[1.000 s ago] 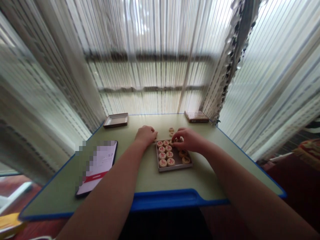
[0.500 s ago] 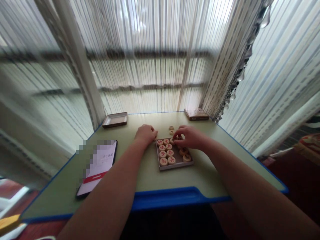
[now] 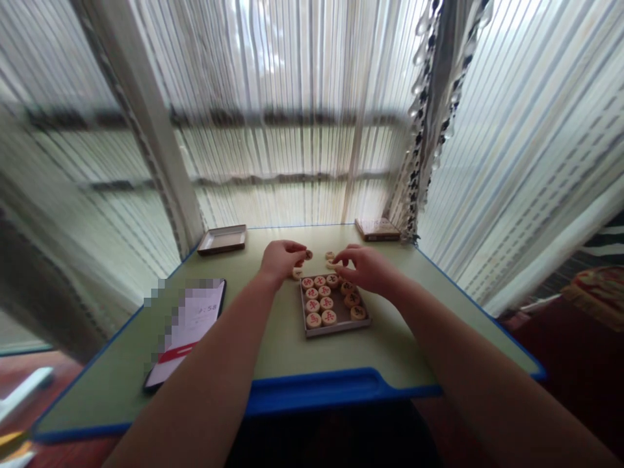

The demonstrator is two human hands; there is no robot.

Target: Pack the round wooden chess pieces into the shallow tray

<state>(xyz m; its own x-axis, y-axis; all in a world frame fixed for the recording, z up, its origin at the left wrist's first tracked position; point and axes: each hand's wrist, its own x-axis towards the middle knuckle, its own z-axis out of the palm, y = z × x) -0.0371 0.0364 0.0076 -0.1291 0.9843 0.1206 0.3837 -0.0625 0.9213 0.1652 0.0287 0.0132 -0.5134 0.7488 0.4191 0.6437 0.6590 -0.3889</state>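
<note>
My left hand (image 3: 283,261) pinches a xiangqi piece (image 3: 309,255) between thumb and fingertips, just above the table. Under its fingers another piece (image 3: 297,273) rests near the box's far left corner. My right hand (image 3: 366,268) hovers past the far right corner, thumb and forefinger curved but apart, tips beside a light piece (image 3: 331,264). One more piece (image 3: 330,255) lies just behind that. Between my forearms sits a shallow open box (image 3: 338,329). Round pieces with red characters (image 3: 329,317) fill its left side; dark-lettered pieces (image 3: 358,312) line the right.
A phone (image 3: 188,331) lies to the left on the green table (image 3: 277,354), which has a blue edge (image 3: 316,392). An open box lid or tray (image 3: 223,240) stands at the far left, a flat box (image 3: 377,229) at the far right. Curtains (image 3: 273,149) hang behind.
My left hand has lifted slightly, with a piece now visible in its fingertips. My right hand has moved from inside the box to the loose pieces behind it. The camera view has shifted slightly.
</note>
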